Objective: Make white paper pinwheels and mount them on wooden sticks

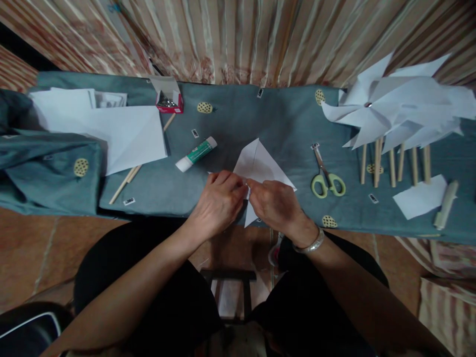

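A piece of white paper (262, 166) with a crease and pointed corners lies at the front edge of the cloth-covered table, one tip poking out below my hands. My left hand (221, 201) is closed on its near left part, fingers bent. Pressed close beside it, my right hand (275, 203) pinches the same paper, the two hands meeting at a small white fold. Just beyond my left hand lies a glue stick (197, 153) with a green label. Scissors (327, 178) with light green handles rest to the right of my right hand.
Paper pinwheels (394, 104) on wooden sticks lie at the right, near a small paper scrap (420, 198) and a pale pen-like tool (446, 206). At left are white sheets (130, 134), wooden sticks (126, 183) and a red box (169, 101) of small metal pieces.
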Demonstrator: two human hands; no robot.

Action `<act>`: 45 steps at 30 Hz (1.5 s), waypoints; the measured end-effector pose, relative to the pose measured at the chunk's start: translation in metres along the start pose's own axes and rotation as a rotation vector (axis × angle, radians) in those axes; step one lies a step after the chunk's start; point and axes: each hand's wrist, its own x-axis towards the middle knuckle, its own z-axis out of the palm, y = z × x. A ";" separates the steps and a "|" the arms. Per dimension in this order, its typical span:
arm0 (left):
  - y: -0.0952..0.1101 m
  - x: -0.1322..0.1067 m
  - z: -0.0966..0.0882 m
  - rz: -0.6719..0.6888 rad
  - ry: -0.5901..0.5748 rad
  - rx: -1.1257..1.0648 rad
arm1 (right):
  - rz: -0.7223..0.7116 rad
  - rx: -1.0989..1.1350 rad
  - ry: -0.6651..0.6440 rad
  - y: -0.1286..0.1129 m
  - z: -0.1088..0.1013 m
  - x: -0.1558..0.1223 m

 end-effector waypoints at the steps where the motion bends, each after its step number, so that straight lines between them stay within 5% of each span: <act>1: 0.000 0.000 0.000 -0.001 -0.005 0.000 | -0.003 0.001 0.000 0.000 0.000 0.001; 9: 0.001 0.001 0.001 -0.006 -0.010 0.032 | -0.032 0.048 0.055 0.005 0.002 -0.001; 16: -0.001 -0.003 0.008 -0.001 0.061 0.025 | 0.092 0.107 0.415 0.046 0.003 -0.016; 27: 0.004 -0.009 0.003 0.030 0.172 -0.036 | 0.094 0.193 0.357 0.052 0.000 -0.035; 33: 0.017 -0.017 0.001 0.119 0.141 -0.098 | 0.100 0.184 0.315 0.051 -0.005 -0.047; 45: 0.006 -0.021 -0.003 -0.043 0.186 -0.260 | 0.084 0.161 0.338 0.047 -0.004 -0.051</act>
